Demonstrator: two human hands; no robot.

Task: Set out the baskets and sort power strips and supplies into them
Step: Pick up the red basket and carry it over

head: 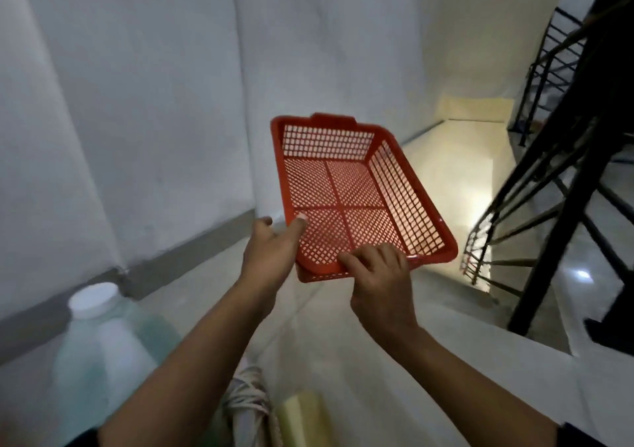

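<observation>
In the head view, a red basket (356,189) with little holes all over is up in the air, tipped so we can see inside it. Both hands hold it at its near end. The right hand (379,285) grips the near rim, with its fingers (363,258) curled over the edge and into the basket. The left hand (271,251) holds the near left corner, with its thumb lying on the mesh inside and the other fingers going under the basket, where they are hidden. The far end of the basket, with its small handle, points away from the fingers toward the white wall (137,86). Below the left arm stands a big water bottle (103,350) with a white cap. Between the two arms, low down, lie a coil of white cord (247,398) and a pale yellow thing that is too blurry to name. Off to the right of the fingers, a black stair railing (562,158) goes down beside the shiny floor (446,179).
</observation>
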